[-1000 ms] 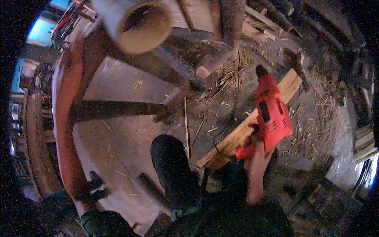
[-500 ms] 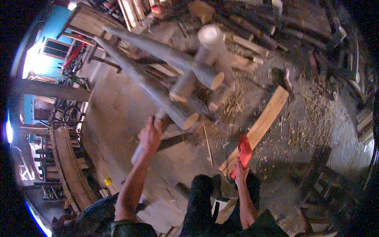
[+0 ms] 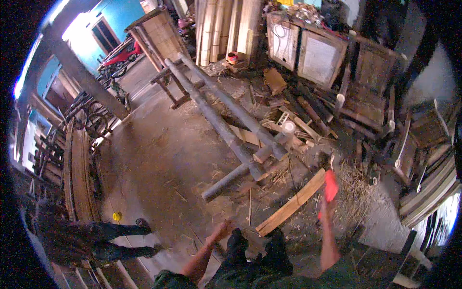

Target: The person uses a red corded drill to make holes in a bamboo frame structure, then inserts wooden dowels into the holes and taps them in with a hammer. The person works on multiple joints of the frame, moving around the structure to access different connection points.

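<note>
My right hand [image 3: 326, 208] is closed round the grip of a red tool [image 3: 330, 185], raised beside a flat plank; blur hides the tool's exact kind. The pale wooden plank [image 3: 293, 202] slants over the floor in front of my knees, its near end close to my feet. My left hand [image 3: 221, 230] is held low by my left knee, its fingers loosely stretched out and somewhat blurred, with nothing seen in it. Beyond it a short grey log [image 3: 226, 182] lies crosswise, touching the near ends of two long grey poles [image 3: 219, 120].
Another person's dark-clothed legs [image 3: 120, 238] show at lower left. A yellow round thing [image 3: 116, 216] lies near them. Straw and shavings [image 3: 353, 185] litter the right side. Wooden cabinets [image 3: 320, 53], upright bamboo [image 3: 224, 31] and a concrete post [image 3: 86, 72] stand farther off.
The view has tilted up, showing more of the room. My left hand has drawn back from the poles toward my knee. The red tool has moved off the plank to its right.
</note>
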The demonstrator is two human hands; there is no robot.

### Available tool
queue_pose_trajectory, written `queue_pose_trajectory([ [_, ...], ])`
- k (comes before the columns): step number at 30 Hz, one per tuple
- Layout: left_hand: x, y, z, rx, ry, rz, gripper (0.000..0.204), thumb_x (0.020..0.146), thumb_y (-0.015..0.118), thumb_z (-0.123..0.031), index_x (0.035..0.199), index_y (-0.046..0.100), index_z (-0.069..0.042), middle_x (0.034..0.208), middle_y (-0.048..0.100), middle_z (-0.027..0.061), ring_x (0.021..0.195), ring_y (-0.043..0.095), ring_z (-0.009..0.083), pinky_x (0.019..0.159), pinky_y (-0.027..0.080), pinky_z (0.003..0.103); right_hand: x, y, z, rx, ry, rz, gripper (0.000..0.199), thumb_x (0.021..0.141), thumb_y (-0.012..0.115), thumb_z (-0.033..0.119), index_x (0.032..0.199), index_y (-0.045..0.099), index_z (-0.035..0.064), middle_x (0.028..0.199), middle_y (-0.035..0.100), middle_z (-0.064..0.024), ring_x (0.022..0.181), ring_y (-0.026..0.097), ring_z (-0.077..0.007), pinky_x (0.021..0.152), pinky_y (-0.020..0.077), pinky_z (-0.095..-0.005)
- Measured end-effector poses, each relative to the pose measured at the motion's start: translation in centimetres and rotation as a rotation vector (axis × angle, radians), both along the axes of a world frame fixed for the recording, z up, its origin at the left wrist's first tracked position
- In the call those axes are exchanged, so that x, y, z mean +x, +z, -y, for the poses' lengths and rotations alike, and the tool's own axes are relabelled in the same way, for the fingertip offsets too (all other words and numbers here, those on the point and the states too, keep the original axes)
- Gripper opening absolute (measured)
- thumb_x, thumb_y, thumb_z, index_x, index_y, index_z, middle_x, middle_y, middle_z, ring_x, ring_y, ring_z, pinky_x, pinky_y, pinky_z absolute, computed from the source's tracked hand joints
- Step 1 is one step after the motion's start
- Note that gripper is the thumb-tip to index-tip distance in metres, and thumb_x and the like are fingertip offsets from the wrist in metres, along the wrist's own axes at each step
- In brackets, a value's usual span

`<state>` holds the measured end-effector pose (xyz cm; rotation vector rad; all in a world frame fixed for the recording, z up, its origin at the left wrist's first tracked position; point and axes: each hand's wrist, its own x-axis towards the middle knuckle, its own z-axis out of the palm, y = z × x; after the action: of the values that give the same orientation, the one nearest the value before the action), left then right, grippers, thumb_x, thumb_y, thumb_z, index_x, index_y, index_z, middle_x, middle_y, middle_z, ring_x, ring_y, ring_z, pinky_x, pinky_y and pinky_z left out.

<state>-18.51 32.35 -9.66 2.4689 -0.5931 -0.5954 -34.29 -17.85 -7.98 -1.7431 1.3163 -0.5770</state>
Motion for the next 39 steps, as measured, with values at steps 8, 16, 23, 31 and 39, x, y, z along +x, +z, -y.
queue_pose_trajectory([
  [8,-16.4,-1.9,-23.3,0.045,0.637,-0.585,0.023,0.093,0.05,-0.025,0.107,0.058,-0.008,0.077,0.062,0.0072,0.071,0.058,0.0227,0.066,0.048,0.038,22.0,34.1,4.7,-1.005,0.178,0.053,0.042,0.079,0.067,0.024,0.111,0.058,-0.0022,0.09,0.064,-0.0242,0.087,0.062,-0.0396,0.073,0.0481,-0.0441],
  [16,-11.1,-0.2,-33.7,-0.243,1.013,-0.724,0.028,0.093,0.053,-0.029,0.103,0.058,-0.004,0.08,0.061,0.006,0.07,0.058,0.0177,0.062,0.047,0.033,42.1,43.4,-19.8,-0.591,0.356,1.016,0.021,0.082,0.068,0.017,0.094,0.063,0.0003,0.09,0.067,-0.0074,0.078,0.064,-0.0175,0.068,0.0497,-0.0323],
  [23,6.2,7.5,-33.4,-0.757,1.034,-0.417,0.034,0.095,0.05,-0.031,0.108,0.058,0.0,0.09,0.063,0.0091,0.076,0.061,0.0174,0.067,0.049,0.03,47.5,39.1,-38.8,-0.258,0.622,0.938,0.02,0.082,0.067,0.015,0.095,0.062,0.001,0.08,0.065,-0.0043,0.067,0.059,-0.0107,0.06,0.0463,-0.0267],
  [31,20.0,13.6,-26.0,-0.933,0.719,-0.788,0.047,0.098,0.042,-0.038,0.121,0.052,0.001,0.112,0.061,0.0148,0.096,0.062,0.0254,0.084,0.049,0.036,45.8,28.6,-50.8,-0.185,0.894,0.424,0.034,0.076,0.071,0.027,0.097,0.062,0.0012,0.086,0.068,-0.01,0.074,0.064,-0.0202,0.064,0.0489,-0.0348],
  [39,39.3,21.1,-12.9,-0.752,0.295,-1.466,0.05,0.097,0.043,-0.04,0.123,0.048,0.002,0.111,0.06,0.0145,0.099,0.06,0.0255,0.087,0.047,0.037,50.9,24.5,-54.1,-0.008,0.805,0.509,0.037,0.075,0.07,0.028,0.102,0.062,0.0035,0.083,0.066,-0.0136,0.078,0.063,-0.0184,0.069,0.0502,-0.0345],
])
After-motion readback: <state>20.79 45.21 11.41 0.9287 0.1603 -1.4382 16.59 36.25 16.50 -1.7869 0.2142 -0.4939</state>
